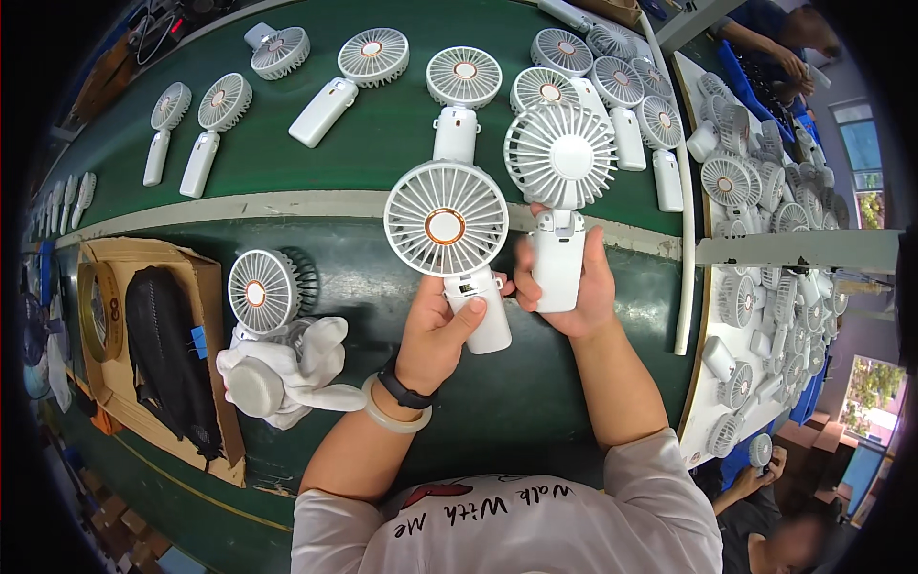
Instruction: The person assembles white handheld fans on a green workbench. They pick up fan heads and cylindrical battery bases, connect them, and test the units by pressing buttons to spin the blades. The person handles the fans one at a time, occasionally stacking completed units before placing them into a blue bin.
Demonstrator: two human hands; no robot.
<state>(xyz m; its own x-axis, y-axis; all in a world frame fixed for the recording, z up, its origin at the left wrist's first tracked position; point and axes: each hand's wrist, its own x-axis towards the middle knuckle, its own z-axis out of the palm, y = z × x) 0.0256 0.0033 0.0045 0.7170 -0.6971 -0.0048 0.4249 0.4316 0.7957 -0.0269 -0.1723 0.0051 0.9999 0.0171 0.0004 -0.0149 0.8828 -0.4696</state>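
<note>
1. The left hand (435, 330) is holding one white fan (446, 227) by its handle: the thumb is pressing on the front face while the other fingers are wrapping underneath, mostly hidden.
2. The right hand (588, 287) is cradling a second fan (564, 153), its thumb lying along the right side of the handle and its fingertips curling around the left side.
3. The key relation is the two handles sitting side by side, with fingertips filling the narrow space between them; whether the handles are touching anywhere, I cannot tell.
4. Both long axes are running away from the person, heads outward. The left fan is leaning, its handle slanting toward the lower right; the right fan is standing nearly straight. Together they are forming a narrow V, widening toward the heads.
5. The left fan is showing its front, with a copper-coloured ring; the right fan is showing its back, with a plain white disc.
6. Relative to the fingers, each head is lying just beyond the grip, and each handle's lower end is pointing back toward the person.
7. Another fan (256, 292) is resting left of the left hand, beside a bunched white cloth (325, 349) on the green table (516, 392).
</note>
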